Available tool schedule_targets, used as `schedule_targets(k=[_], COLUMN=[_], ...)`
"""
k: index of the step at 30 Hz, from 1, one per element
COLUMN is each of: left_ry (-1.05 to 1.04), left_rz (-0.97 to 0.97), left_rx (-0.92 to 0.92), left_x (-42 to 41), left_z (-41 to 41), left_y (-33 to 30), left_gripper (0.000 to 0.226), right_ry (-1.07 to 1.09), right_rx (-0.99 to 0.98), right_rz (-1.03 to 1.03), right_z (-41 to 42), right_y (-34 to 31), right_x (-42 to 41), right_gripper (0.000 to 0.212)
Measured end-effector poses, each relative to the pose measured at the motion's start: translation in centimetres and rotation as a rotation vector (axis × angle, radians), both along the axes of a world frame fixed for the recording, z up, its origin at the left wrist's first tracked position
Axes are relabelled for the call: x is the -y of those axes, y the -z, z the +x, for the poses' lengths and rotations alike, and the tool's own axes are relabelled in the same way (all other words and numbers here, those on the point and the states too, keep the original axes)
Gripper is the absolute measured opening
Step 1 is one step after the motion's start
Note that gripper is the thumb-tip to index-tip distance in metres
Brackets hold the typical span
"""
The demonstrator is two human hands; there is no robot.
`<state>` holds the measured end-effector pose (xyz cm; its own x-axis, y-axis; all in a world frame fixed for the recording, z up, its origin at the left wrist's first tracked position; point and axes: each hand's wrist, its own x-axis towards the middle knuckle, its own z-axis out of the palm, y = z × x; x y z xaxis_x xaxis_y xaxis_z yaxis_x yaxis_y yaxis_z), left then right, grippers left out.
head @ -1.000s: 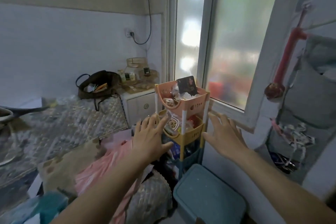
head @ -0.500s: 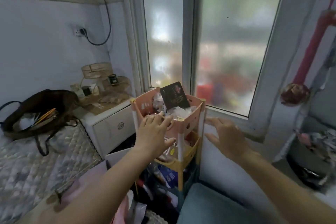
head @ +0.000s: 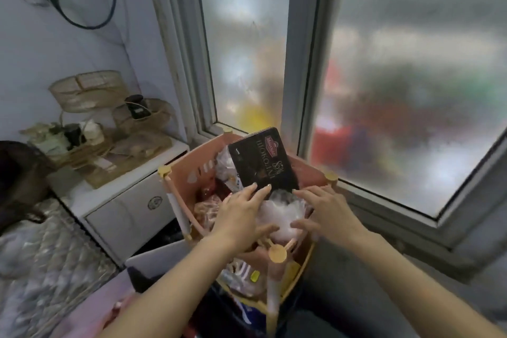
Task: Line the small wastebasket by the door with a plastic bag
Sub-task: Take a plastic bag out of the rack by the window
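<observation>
A bundle of clear, whitish plastic bags (head: 279,214) lies in the pink top basket (head: 181,173) of a tiered shelf by the window. My left hand (head: 244,214) reaches in on the bundle's left side with spread fingers, its fingertips against a black chocolate box (head: 260,162) that stands upright in the basket. On the bundle's right side is my right hand (head: 326,211), fingers apart, thumb near the plastic. Neither hand has closed on anything. No wastebasket is in view.
A yellow lower tier (head: 296,274) of the shelf sits below the pink one. A white cabinet (head: 123,208) with wicker holders (head: 90,93) stands at the left. A frosted window (head: 411,76) fills the back and right. A quilted bed cover (head: 49,263) lies lower left.
The view has closed in on the shelf and tilted down. Both hands have moved from the basket's outer sides into its top, around the plastic bundle.
</observation>
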<state>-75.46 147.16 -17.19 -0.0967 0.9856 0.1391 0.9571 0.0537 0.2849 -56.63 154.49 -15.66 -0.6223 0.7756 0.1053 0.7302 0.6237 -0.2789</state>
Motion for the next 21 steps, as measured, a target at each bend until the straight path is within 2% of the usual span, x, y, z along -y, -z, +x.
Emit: schedule_targets(k=[3, 4, 6, 8, 11, 13, 15, 17, 19, 21], left_ry=[0.047, 0.065, 0.101, 0.074, 0.002, 0.002, 0.013, 0.010, 0.022, 0.045], left_rz=[-0.035, -0.050, -0.038, -0.009, -0.038, -0.015, 0.039, 0.097, 0.141, 0.170], left_rx=[-0.029, -0.023, 0.031, 0.190, 0.508, 0.606, 0.660, 0.689, 0.703, 0.720], left_x=[-2.3, -2.8, -3.5, -3.8, -4.1, -4.0, -3.8, -3.5, -2.8, -1.9], left_z=[-0.7, -0.8, -1.1, -1.5, -2.4, -3.1, -3.8, -4.4, -4.7, -4.8], left_y=[1.3, 1.6, 2.1, 2.2, 1.8, 1.2, 0.4, -0.5, -1.6, -2.8], left_gripper=[0.082, 0.076, 0.047, 0.022, 0.026, 0.023, 0.021, 0.019, 0.017, 0.015], right_ry=[-0.038, -0.047, -0.067, -0.082, -0.090, -0.099, -0.078, -0.075, -0.092, -0.077], right_rx=[0.014, 0.012, 0.019, 0.023, -0.042, -0.183, -0.357, -0.460, -0.519, -0.586], right_rz=[-0.074, -0.103, -0.133, -0.137, -0.152, -0.189, -0.267, -0.326, -0.316, -0.241], right_z=[-0.7, -0.8, -1.0, -1.2, -1.7, -1.8, -2.0, -2.5, -3.0, -3.6], right_y=[1.0, 1.1, 1.4, 1.6, 1.7, 1.5, 1.1, 0.4, -0.1, -0.9], right_x=[-2.1, -2.6, -3.2, -3.6, -3.6, -3.3, -2.5, -1.3, 0.1, 1.7], right_gripper=[0.070, 0.069, 0.060, 0.046, 0.026, 0.021, 0.024, 0.037, 0.051, 0.050])
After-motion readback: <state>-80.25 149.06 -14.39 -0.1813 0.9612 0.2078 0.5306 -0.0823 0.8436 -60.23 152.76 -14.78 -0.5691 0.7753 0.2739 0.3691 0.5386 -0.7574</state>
